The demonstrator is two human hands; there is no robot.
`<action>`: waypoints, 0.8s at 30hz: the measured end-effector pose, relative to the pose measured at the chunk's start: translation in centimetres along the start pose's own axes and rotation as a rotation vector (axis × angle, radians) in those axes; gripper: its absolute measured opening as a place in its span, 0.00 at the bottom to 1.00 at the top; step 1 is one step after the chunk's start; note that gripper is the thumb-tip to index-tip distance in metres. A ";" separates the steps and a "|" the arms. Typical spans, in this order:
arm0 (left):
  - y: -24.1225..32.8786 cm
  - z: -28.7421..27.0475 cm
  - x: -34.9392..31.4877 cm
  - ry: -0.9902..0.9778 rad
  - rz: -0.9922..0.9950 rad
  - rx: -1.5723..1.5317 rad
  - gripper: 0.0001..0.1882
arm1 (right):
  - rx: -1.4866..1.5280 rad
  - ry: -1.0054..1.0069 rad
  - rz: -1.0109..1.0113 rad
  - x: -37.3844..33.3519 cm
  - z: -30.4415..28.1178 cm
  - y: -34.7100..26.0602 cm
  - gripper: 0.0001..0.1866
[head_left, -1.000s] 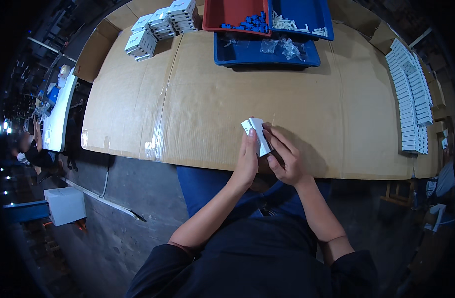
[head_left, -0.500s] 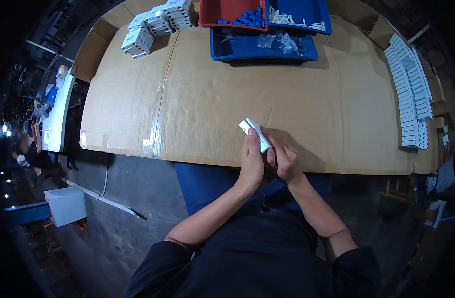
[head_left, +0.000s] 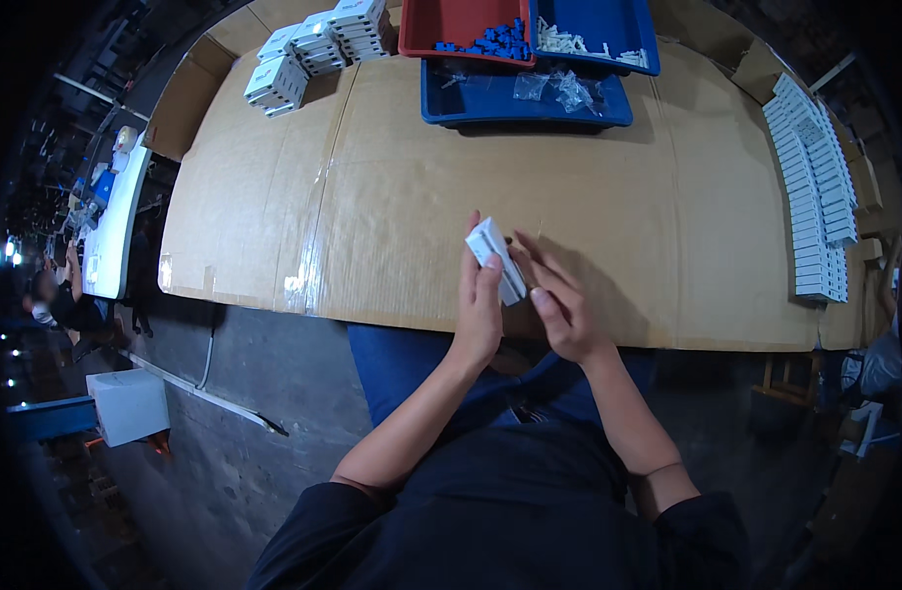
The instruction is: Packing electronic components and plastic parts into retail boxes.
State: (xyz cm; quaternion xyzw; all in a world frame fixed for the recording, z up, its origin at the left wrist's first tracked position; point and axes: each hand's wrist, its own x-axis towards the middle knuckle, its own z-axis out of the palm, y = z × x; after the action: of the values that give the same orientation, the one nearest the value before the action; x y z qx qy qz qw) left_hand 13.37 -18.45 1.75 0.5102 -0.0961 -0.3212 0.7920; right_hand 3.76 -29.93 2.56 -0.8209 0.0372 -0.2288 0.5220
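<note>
One white, oblong block is held aslant.

Left arm, one: bare from the elbow, it slanted up and inward toward the near edge of your bench.
Left wrist, one: nearly straight, it lay at that edge.
Left hand, one: you had it closed in a pinch grip, thumb toward you, fingers pointing to the far edge.
Right arm, one: bare, bent at the elbow, it slanted inward, mirroring the left.
Right wrist, one: at the near edge.
Right hand, one: fingers loosely extended toward your left hand, thumb parted from them; fingertip contact was unclear.
</note>
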 end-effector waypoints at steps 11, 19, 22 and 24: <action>0.6 -1.1 0.4 -0.343 0.475 0.459 0.53 | 0.619 0.092 0.510 0.9 -0.9 -1.8 0.27; 1.1 0.4 -0.6 -0.130 0.045 0.099 0.35 | 0.174 0.146 0.134 -0.2 1.4 -1.3 0.32; 0.8 0.5 -0.6 -0.073 0.128 0.082 0.37 | 0.163 0.191 0.124 -0.3 3.5 -2.1 0.29; 0.9 0.5 -0.6 -0.069 0.180 0.083 0.38 | 0.205 0.232 0.140 -0.2 4.2 -2.5 0.29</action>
State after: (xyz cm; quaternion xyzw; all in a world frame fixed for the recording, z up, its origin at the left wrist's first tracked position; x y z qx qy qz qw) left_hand 13.03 -18.27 2.86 0.5207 -0.1819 -0.2621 0.7919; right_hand 4.90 -25.21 3.23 -0.7267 0.1308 -0.2875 0.6100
